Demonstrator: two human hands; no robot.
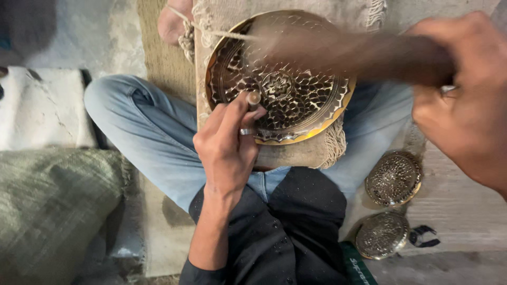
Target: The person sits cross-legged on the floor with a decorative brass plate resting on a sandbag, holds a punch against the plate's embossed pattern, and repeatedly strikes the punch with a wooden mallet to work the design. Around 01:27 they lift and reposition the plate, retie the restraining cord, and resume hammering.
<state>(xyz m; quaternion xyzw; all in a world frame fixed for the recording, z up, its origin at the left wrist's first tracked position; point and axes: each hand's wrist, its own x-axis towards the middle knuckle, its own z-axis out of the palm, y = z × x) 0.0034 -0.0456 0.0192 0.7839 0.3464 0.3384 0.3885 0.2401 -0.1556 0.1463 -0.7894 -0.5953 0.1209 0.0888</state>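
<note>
A round brass plate (296,113) with an engraved flower and scale pattern lies on a fringed burlap cloth (296,153) over my crossed legs. My left hand (227,142), a ring on one finger, holds a short metal chisel (254,99) upright, its tip on the plate near the centre flower. My right hand (465,100) grips the dark wooden handle of a hammer (369,55), which is motion-blurred across the plate's upper part.
Two smaller engraved round brass pieces (394,178) (382,235) lie on the floor at my right. A grey-green sack (50,206) and a white cushion (42,108) sit to my left. A bare foot (174,21) shows at the top.
</note>
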